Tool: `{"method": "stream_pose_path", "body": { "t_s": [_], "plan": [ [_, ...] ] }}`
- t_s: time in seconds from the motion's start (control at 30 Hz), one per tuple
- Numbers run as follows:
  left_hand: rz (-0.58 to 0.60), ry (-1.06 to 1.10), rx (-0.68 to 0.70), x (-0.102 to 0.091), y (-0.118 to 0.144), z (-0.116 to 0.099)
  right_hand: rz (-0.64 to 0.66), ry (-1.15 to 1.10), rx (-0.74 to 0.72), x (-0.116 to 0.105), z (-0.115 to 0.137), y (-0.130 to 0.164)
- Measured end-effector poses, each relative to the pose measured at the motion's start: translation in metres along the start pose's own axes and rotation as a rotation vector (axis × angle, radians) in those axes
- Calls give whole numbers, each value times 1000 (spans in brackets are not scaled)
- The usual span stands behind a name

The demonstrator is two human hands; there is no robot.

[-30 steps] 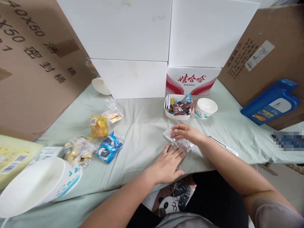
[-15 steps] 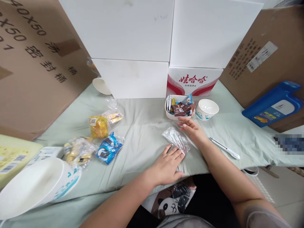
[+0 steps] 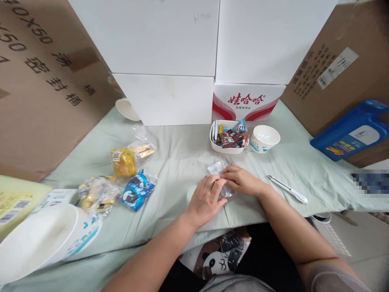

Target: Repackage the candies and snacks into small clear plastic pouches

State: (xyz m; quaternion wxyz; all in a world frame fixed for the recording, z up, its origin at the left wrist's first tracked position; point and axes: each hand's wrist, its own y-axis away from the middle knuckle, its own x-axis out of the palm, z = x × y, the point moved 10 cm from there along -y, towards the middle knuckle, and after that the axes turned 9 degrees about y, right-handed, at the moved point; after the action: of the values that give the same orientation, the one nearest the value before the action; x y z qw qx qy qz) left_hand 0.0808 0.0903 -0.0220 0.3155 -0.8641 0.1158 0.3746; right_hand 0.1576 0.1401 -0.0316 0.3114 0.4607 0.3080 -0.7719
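The small clear plastic bag lies crumpled on the pale green cloth of the tabletop, just in front of me and a little short of the white tray. Both my hands are on it: my right hand pinches its near edge between thumb and fingers, and my left hand meets it from the other side, fingers curled onto the same plastic, so the two hands touch over the bag. Just beyond sits the white tray packed with wrapped sweets, with a white paper cup right beside it. A pen lies near my right forearm. Well off to my left are a blue snack packet, a yellow snack bag and a clear bag of sweets, and nearer still a large paper bowl tipped on its side.
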Motion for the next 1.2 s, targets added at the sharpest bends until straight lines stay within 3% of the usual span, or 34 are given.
{"method": "stream_pose_path", "body": {
  "t_s": [0.13, 0.33, 0.43, 0.5, 0.57, 0.63, 0.7, 0.77, 0.87, 1.03, 1.2],
  "plan": [
    [37, -22, -26, 12, 0, 10, -5, 11, -19, -5, 6, 3],
    [-154, 252, -284, -17, 0, 39, -68, 86, -45, -5, 20, 7],
    [-157, 583, -650, -13, 11, 67, -211, 220, 10, -16, 22, 10],
    [-41, 964, -956, 14, 25, 75, -292, 258, 10, -25, 28, 13],
    [39, 1318, -1119, 34, 31, 67, -307, 256, -46, -27, 40, 15],
    [-73, 1476, -1117, 34, 28, 69, -261, 233, -142, -23, 57, 16],
    [-267, 1460, -1063, 25, 26, 80, -191, 189, -236, -14, 72, 16],
    [-372, 1372, -1030, 19, 28, 87, -137, 124, -273, -8, 79, 17],
    [-331, 1317, -1001, 22, 27, 82, -140, 27, -189, -7, 71, 15],
    [-173, 1366, -937, 33, 24, 62, -251, 60, 100, -14, 36, 16],
    [-161, 1482, -860, 36, 22, 55, -231, -45, 342, -6, 12, 18]
  ]
}}
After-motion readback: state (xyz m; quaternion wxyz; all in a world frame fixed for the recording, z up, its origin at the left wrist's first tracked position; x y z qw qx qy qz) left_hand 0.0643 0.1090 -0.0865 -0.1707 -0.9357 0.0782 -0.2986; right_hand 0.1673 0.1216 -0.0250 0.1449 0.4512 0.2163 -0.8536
